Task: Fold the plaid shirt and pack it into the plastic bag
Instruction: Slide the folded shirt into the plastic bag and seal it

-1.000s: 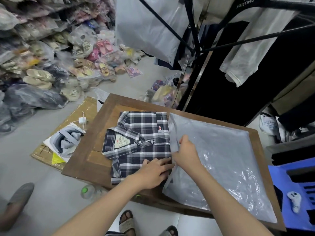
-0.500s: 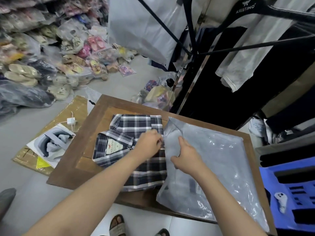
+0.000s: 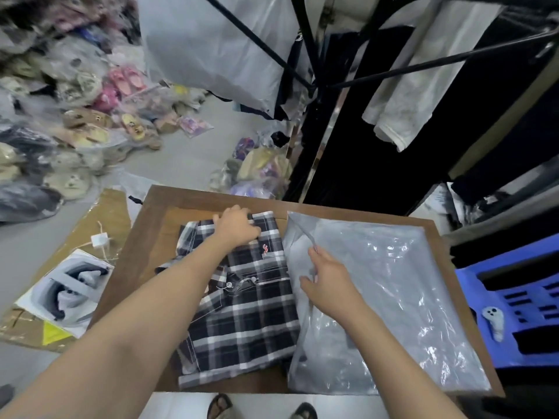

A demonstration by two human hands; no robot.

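The folded plaid shirt (image 3: 242, 322), black, grey and white, lies on the wooden table (image 3: 157, 237), left of the plastic bag (image 3: 393, 297). The grey translucent bag lies flat on the table's right half, its open edge beside the shirt. My left hand (image 3: 237, 226) rests on the shirt's far edge, fingers curled over the fabric. My right hand (image 3: 328, 285) pinches the bag's open left edge, lifting the top layer slightly. The left forearm hides the shirt's collar.
A white headset tray (image 3: 65, 293) and a charger (image 3: 99, 239) lie on cardboard on the floor, left of the table. Bagged sandals (image 3: 78, 116) pile up at the far left. A blue plastic stool (image 3: 514, 313) holds a white controller (image 3: 493, 322). Hanging clothes (image 3: 423, 74) stand behind the table.
My left hand has moved from the shirt's near edge up to its far edge. My right hand has stayed at the bag's opening. The camera has come closer.
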